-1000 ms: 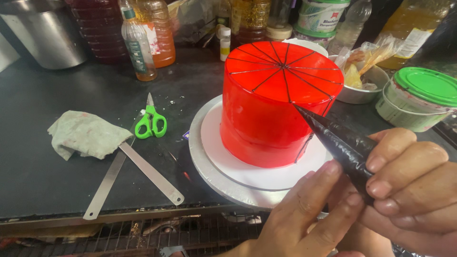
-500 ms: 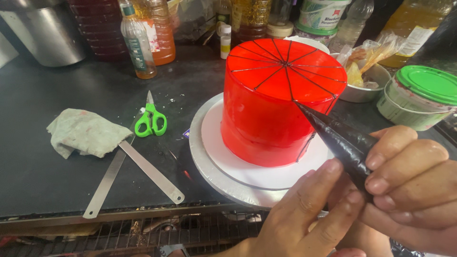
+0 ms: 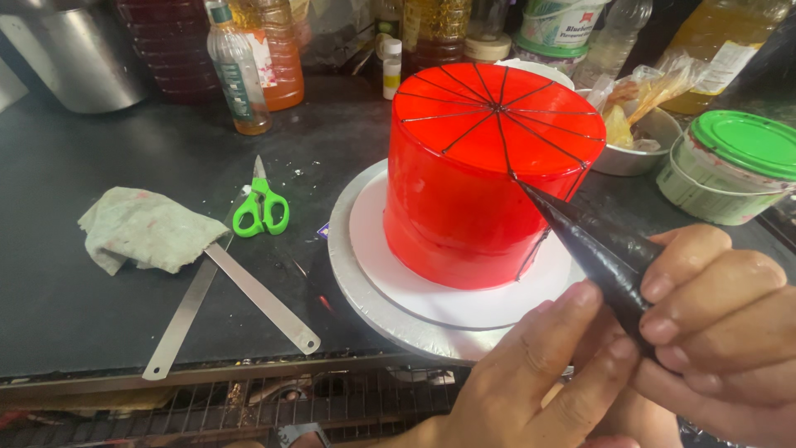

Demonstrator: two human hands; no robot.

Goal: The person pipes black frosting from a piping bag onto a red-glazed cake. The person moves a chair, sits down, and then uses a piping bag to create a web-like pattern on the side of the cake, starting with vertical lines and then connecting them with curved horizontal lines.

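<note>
Black piping bag [image 3: 593, 245], tip at the red cake [image 3: 489, 174] rim, clenched in right-hand fingers [image 3: 705, 282], left hand [image 3: 547, 373] steadying it.

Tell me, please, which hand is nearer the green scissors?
Left. The left hand lies right of the green scissors; the right hand, gripping the piping bag, sits farther right.

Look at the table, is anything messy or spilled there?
A little. Pale crumbs and specks are scattered on the dark table around the green scissors, and the crumpled cloth has reddish stains. The red cake itself looks smooth and sits straight on its board.
</note>
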